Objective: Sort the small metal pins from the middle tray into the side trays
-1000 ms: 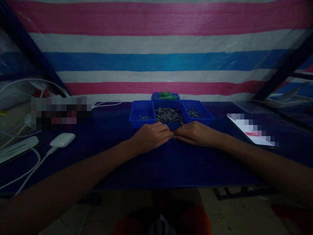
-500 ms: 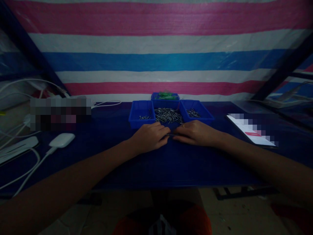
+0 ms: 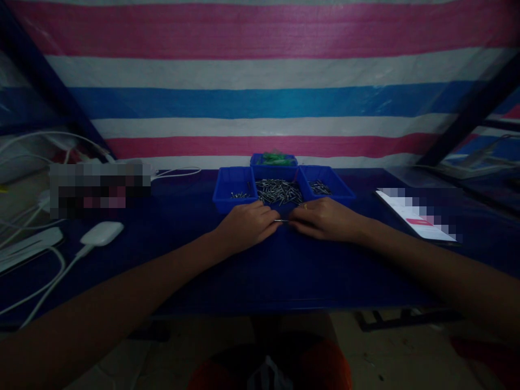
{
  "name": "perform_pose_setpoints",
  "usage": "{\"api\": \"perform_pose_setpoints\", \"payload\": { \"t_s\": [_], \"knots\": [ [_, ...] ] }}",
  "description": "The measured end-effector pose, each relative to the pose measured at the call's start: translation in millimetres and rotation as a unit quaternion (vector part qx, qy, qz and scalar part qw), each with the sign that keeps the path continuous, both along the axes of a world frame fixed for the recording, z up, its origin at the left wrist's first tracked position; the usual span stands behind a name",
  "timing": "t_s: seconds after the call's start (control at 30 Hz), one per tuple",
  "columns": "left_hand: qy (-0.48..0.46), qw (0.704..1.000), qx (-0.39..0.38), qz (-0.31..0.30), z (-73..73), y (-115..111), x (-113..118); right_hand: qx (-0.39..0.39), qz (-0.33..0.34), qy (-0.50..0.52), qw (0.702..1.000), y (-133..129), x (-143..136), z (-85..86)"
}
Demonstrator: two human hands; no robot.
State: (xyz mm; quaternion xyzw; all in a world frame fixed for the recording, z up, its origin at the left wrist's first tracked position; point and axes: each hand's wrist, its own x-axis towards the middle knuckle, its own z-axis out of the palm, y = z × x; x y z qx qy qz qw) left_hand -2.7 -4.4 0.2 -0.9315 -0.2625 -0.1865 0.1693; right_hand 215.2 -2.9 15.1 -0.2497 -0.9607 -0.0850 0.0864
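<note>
Rod of slim silver metal [image 3: 281, 220], pinched by bare left hand [image 3: 249, 226] and bare right hand [image 3: 325, 218], bridging newly opened gap, apparently mid-handling.

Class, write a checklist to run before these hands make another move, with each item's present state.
1. Thin metal piece spans the fingertips of the left hand and right hand: ok.
2. Left bin upright, metal pieces inside: ok.
3. Right bin upright, metal pieces inside: ok.
4. White adapter and lit device apart from both hands: ok.
5. Lighting bright enough for fine work: not ok, the picture is dim.
6. Held piece undamaged: cannot tell, too small.
</note>
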Motion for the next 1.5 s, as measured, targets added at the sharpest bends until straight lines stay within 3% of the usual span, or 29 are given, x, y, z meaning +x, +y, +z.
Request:
{"api": "perform_pose_setpoints", "payload": {
  "t_s": [0.57,1.5],
  "knots": [
    [-0.001,1.0,-0.011,0.029,1.2,-1.5,-0.1,0.0,-0.02,-0.008,1.0,-1.1,-2.6,1.1],
    [0.003,1.0,-0.012,0.027,2.1,-2.0,0.2,0.0,-0.041,0.004,0.999,0.0,-0.7,2.2]
  ]
}}
